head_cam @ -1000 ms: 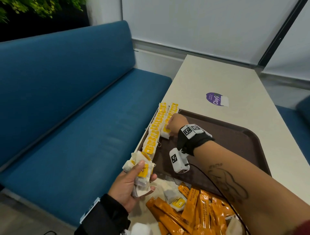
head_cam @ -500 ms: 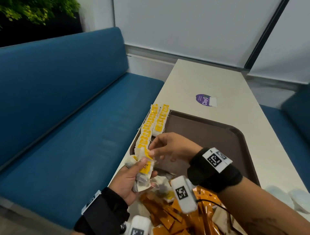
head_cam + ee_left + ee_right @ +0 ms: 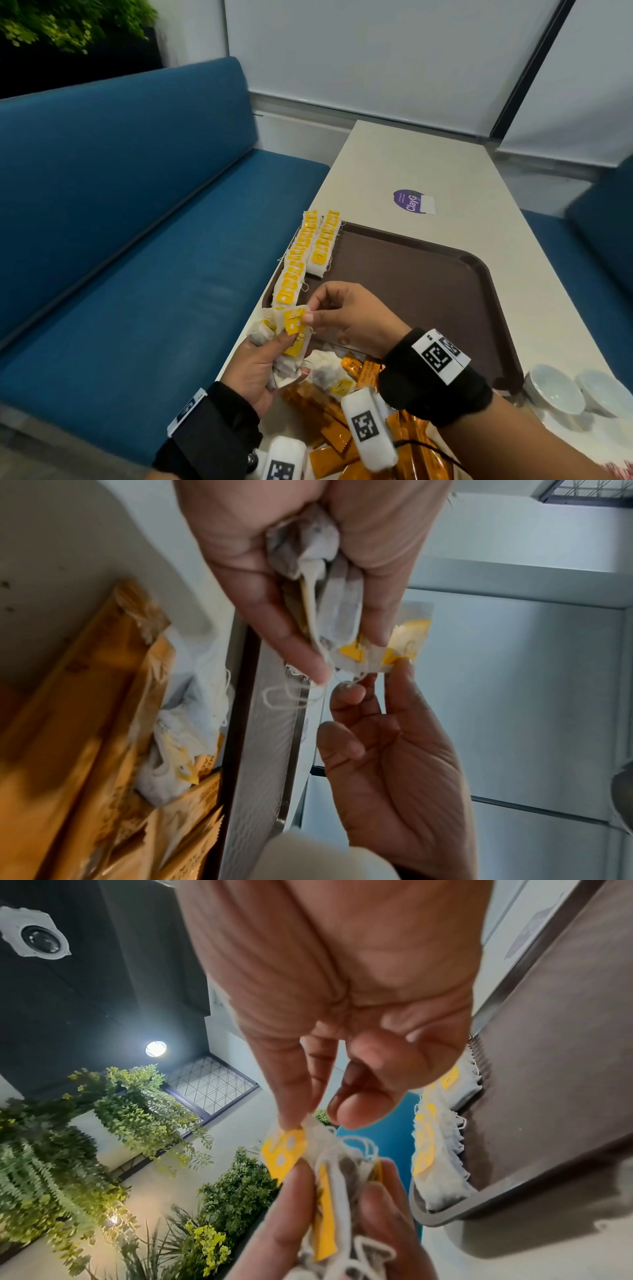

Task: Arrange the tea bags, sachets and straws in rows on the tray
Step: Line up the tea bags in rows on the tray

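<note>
My left hand [image 3: 274, 346] grips a bunch of tea bags [image 3: 293, 337] with yellow tags, held just off the near left corner of the brown tray [image 3: 428, 294]. My right hand [image 3: 310, 313] pinches the top tea bag [image 3: 284, 1150] of that bunch at its upper edge between index finger and thumb. In the left wrist view the bunch [image 3: 329, 607] sits between thumb and fingers, strings dangling. Two rows of tea bags [image 3: 301, 263] lie along the tray's left side, the inner row [image 3: 323, 245] shorter. Orange sachets [image 3: 335, 435] lie heaped near me with loose tea bags [image 3: 327, 375].
The tray lies on a cream table [image 3: 462, 171] with a purple sticker [image 3: 409, 202] beyond it. Two white bowls [image 3: 556, 392] stand at the table's right edge. A blue bench [image 3: 137, 257] runs along the left, below table height.
My right hand left the inner row on the tray, came back to the bunch in my left hand, and now pinches its top tea bag. The left hand stayed put.
</note>
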`<state>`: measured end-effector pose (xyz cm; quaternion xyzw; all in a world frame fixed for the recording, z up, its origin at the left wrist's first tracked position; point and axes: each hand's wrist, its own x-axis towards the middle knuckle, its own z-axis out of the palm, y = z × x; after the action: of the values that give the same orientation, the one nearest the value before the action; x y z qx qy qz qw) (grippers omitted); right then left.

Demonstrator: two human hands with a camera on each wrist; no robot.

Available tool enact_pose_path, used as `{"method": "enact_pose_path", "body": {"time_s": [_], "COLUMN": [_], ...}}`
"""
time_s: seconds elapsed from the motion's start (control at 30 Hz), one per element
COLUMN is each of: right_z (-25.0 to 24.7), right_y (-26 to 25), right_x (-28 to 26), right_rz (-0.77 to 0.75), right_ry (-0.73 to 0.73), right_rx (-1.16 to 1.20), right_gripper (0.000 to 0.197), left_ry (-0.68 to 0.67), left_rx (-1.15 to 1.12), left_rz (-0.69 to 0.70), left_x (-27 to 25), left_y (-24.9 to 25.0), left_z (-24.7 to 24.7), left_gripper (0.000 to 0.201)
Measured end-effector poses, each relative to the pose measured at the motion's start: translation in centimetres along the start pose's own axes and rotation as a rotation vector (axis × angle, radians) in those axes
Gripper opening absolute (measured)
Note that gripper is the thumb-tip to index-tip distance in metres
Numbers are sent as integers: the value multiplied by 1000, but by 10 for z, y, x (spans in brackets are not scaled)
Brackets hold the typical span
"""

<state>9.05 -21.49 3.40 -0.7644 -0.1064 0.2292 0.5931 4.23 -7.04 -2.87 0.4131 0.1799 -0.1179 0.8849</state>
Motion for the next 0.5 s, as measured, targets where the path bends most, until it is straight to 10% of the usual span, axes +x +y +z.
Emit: {"method": "enact_pose_path", "body": {"time_s": [0.5], "right_z": [-35], "right_y": [7], "right_x": [81], "right_rz": [106], "right_ry": [464], "right_rx": [23], "right_gripper": [20], "left_ry": [48], "left_rx": [35], "left_rz": [-19], "left_x": [15], "left_y": [5], "left_z": [-13], "left_gripper": [13]}}
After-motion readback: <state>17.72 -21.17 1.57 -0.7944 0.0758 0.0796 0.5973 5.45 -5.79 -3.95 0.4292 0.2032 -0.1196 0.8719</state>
